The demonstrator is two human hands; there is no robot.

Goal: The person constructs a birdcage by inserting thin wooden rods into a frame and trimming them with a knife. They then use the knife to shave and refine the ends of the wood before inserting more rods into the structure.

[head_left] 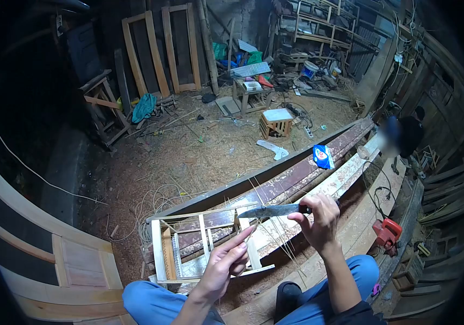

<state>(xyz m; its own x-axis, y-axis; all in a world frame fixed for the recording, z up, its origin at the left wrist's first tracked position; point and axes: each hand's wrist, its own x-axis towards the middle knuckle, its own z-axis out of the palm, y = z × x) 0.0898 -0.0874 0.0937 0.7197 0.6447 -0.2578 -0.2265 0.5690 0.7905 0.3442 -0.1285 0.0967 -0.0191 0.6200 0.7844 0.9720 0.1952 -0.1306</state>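
My right hand (pixel 321 216) is closed around the handle of a knife (pixel 271 211), its dark blade pointing left. Just below the blade, my left hand (pixel 226 265) has its thumb and fingers pinched together on a thin wooden strip, of which only a little shows by the fingertips. Behind my left hand, a small frame of pale wood slats (pixel 203 234) rests on the worn planks (pixel 275 238). Several thin sticks (pixel 286 246) lie across the planks between my hands.
A red power tool (pixel 388 233) sits at right with a black cord. On the planks lies a blue packet (pixel 323 156). A slatted crate (pixel 275 123) stands on the shavings-covered floor. Coiled wire (pixel 161 200) is beyond the frame. Another person (pixel 402 132) is at far right.
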